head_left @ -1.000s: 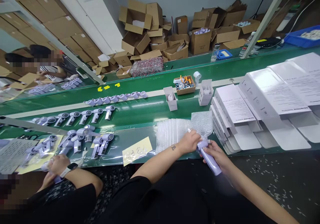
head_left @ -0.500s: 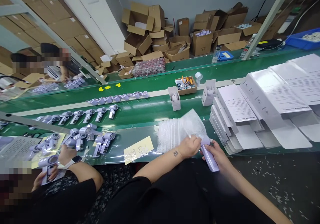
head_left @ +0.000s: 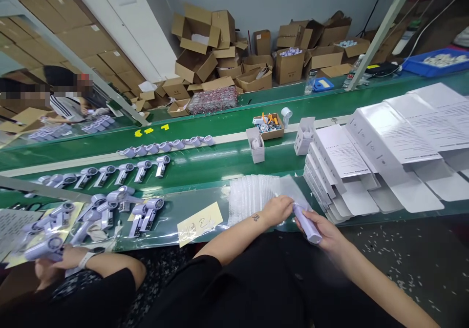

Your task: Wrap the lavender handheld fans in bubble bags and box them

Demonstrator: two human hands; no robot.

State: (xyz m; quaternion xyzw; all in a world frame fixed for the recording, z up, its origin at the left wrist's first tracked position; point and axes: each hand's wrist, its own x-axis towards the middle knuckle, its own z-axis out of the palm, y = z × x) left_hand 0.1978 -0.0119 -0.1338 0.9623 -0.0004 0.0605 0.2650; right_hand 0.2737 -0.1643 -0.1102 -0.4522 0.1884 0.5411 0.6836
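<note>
A lilac handheld device (head_left: 307, 224) slants in front of my body, its head end inside a clear bubble-wrap bag (head_left: 293, 190). My right hand (head_left: 322, 230) is wrapped round the device's handle. My left hand (head_left: 279, 210) pinches the bag at the device's upper end, its fingertips partly hidden. Just beyond my left wrist lies a row of stacked bubble-wrap bags (head_left: 249, 196). A yellow paper with handwriting (head_left: 200, 224) rests to the left of them. Stacked white boxes (head_left: 340, 152) stand to the right.
Two open white boxes (head_left: 255, 145) (head_left: 305, 135) and a carton of parts (head_left: 271, 127) stand on the green conveyor (head_left: 198, 164). Lilac devices (head_left: 124, 174) line it at left. A co-worker's hands (head_left: 54, 264) hold another device at lower left.
The device has gone further into the bag, and the bag now lies lower. My right hand has shifted slightly right. The co-worker's hands and device have moved left in view.
</note>
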